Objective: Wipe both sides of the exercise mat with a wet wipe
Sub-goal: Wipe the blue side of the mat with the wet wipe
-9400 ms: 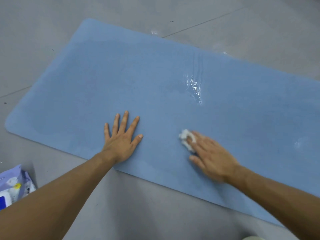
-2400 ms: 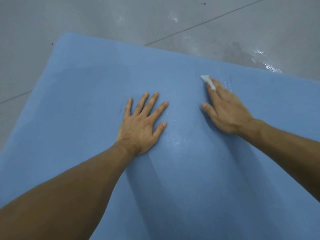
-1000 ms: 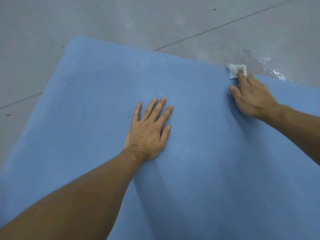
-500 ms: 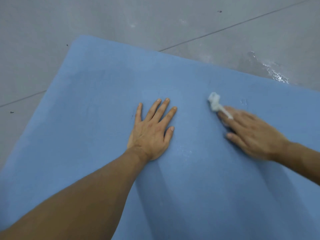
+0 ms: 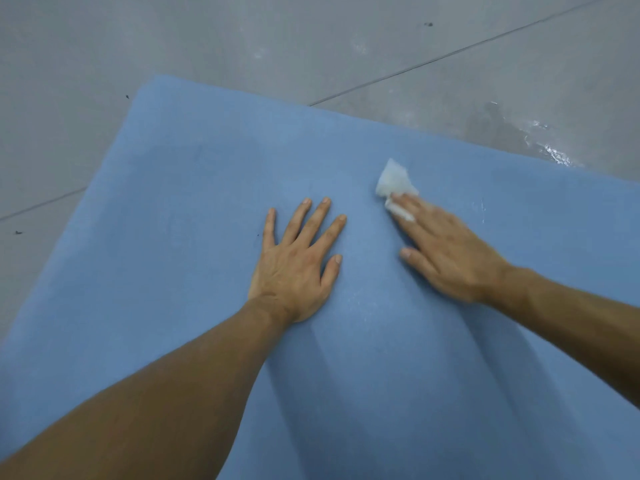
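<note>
A blue exercise mat (image 5: 173, 258) lies flat on the floor and fills most of the view. My left hand (image 5: 298, 265) rests palm down on the mat near its middle, fingers spread and straight. To its right, my right hand (image 5: 446, 254) presses a crumpled white wet wipe (image 5: 394, 183) onto the mat under its straight fingertips. Most of the wipe sticks out beyond the fingers, toward the mat's far edge.
Grey tiled floor (image 5: 242, 39) surrounds the mat on the far and left sides. A wet, shiny patch (image 5: 550, 150) lies on the floor just past the mat's far edge at the right. Small dark specks dot the floor.
My right hand has slid the wipe from the mat's far edge back toward me and to the left, nearer my left hand. My left hand has stayed in place.
</note>
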A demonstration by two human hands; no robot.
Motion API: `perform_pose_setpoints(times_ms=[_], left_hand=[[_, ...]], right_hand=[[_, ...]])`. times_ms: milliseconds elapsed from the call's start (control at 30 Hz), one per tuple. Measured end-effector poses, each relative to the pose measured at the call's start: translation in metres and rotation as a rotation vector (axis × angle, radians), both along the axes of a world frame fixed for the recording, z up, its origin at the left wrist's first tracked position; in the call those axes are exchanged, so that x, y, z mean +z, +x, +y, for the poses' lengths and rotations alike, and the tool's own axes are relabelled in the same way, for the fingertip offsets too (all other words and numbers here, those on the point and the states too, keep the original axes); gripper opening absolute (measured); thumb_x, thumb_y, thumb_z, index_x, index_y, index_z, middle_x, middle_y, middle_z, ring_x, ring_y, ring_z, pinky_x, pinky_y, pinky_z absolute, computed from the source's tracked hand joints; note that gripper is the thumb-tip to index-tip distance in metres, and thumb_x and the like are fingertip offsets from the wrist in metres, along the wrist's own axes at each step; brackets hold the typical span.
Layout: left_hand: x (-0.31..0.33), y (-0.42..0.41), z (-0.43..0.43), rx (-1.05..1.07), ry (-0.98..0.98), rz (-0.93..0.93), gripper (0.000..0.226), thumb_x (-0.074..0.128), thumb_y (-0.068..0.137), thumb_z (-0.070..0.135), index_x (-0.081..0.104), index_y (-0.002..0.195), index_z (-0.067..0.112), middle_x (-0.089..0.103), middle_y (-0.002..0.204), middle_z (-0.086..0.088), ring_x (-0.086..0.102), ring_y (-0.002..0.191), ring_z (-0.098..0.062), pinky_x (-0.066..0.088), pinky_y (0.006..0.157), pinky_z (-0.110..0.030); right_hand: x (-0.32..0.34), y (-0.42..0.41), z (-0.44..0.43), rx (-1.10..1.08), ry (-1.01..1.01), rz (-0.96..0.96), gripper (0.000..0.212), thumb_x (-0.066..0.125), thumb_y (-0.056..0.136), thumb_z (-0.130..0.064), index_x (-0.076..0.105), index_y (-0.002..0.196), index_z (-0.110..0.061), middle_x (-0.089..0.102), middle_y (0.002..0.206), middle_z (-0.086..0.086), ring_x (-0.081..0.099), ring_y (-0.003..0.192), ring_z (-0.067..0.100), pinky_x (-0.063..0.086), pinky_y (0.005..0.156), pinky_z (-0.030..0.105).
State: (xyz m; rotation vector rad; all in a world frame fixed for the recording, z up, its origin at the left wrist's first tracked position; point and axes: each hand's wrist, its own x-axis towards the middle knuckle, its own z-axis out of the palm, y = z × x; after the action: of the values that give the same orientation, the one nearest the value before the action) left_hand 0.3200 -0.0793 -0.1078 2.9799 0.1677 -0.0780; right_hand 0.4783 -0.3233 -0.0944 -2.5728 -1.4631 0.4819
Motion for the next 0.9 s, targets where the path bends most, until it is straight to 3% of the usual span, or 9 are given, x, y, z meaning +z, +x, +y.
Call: perform_pose_setpoints(times_ms=[133,200,300,467,600,733,900], left_hand=[[0.000,0.000,0.000,-0.003,-0.001,-0.003,0.061,0.025,0.105,0.049,0.025,0.163,0.033,0.009,0.173,0.007,0.004,0.160,-0.019,0.003,0.125,-0.063],[0.000,0.000,0.000,-0.005,-0.003,-0.006,0.061,0.025,0.105,0.050,0.024,0.163,0.034,0.009,0.173,0.007,0.004,0.160,-0.019,0.003,0.125,-0.063],[-0.001,-0.001,0.000,-0.006,0.002,-0.003,0.061,0.023,0.105,0.051,0.023,0.164,0.035,0.008,0.174,0.007,0.003,0.160,-0.019,0.002,0.125,-0.063],[0.000,0.001,0.001,-0.002,0.001,0.008,0.061,0.023,0.105,0.051,0.022,0.164,0.036,0.007,0.174,0.007,0.002,0.160,-0.020,0.002,0.125,-0.062],[0.000,0.000,0.001,-0.002,0.001,0.007,0.061,0.023,0.105,0.052,0.021,0.164,0.036,0.007,0.174,0.007,0.002,0.160,-0.019,0.002,0.125,-0.062],[0.000,0.001,0.001,0.003,-0.007,0.002,0.061,0.024,0.104,0.052,0.022,0.164,0.036,0.008,0.173,0.008,0.003,0.160,-0.019,0.001,0.126,-0.060],[-0.001,0.000,0.002,0.001,0.002,-0.001,0.061,0.024,0.105,0.052,0.022,0.164,0.036,0.009,0.173,0.009,0.004,0.160,-0.018,0.003,0.126,-0.060]], right_hand=[[0.006,-0.036,-0.035,0.272,-0.014,-0.053,0.066,0.026,0.110,-0.049,0.019,0.166,-0.015,0.012,0.174,-0.002,0.008,0.160,0.017,0.011,0.128,0.035],[0.008,-0.028,-0.057,0.254,-0.027,-0.085,0.065,0.026,0.110,-0.048,0.022,0.165,-0.014,0.016,0.173,-0.001,0.013,0.160,0.017,0.015,0.127,0.035],[0.008,0.006,-0.082,-0.012,-0.074,-0.123,0.068,0.017,0.109,-0.054,0.017,0.166,-0.018,0.024,0.171,0.007,0.022,0.158,0.023,0.017,0.125,0.036],[0.005,0.059,-0.072,-0.428,-0.071,-0.183,0.073,0.019,0.104,-0.050,0.028,0.160,-0.005,0.030,0.166,0.019,0.026,0.153,0.033,0.021,0.123,0.047],[0.002,0.062,-0.039,-0.637,0.029,-0.038,0.075,0.024,0.103,-0.051,0.021,0.162,-0.004,0.023,0.167,0.020,0.023,0.153,0.035,0.021,0.125,0.048],[0.002,0.009,-0.030,-0.234,0.039,0.021,0.074,0.022,0.104,-0.056,0.014,0.166,-0.017,0.013,0.173,0.005,0.011,0.159,0.021,0.016,0.128,0.043],[0.003,-0.059,-0.059,0.156,0.018,0.009,0.066,0.025,0.110,-0.051,0.022,0.165,-0.014,0.017,0.173,-0.001,0.013,0.160,0.017,0.011,0.128,0.033]])
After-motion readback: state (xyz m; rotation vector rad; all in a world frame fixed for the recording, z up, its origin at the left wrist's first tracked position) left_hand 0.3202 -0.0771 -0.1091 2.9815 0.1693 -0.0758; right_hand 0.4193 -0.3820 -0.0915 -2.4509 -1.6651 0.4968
